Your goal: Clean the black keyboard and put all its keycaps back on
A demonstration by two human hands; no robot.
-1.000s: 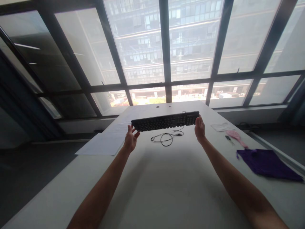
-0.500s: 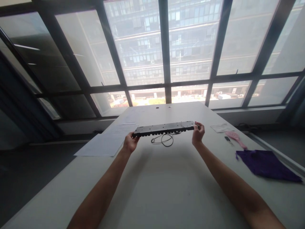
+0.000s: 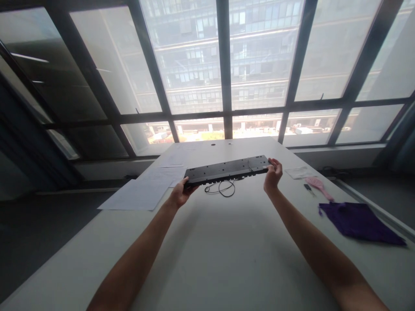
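A black keyboard [image 3: 227, 169] is held up above the white table, its underside turned toward me and its keys facing down and away. Around its left end my left hand [image 3: 181, 193] is closed, thumb on the near edge. At the other end my right hand [image 3: 274, 172] grips the corner, a little higher than the left. A thin black cable [image 3: 227, 188] lies in a loose loop on the table below the keyboard.
White paper sheets [image 3: 132, 195] lie along the left side of the table [image 3: 214, 259]. To the right are a pink hairbrush [image 3: 317, 185], a small black-ended object [image 3: 309, 188], a clear plastic packet [image 3: 296, 172] and a purple drawstring bag [image 3: 359, 222]. Large windows stand beyond.
The keyboard has tipped so more of its underside shows, and its right end has risen. My right hand has moved slightly up and right with it; both hands keep their grip.
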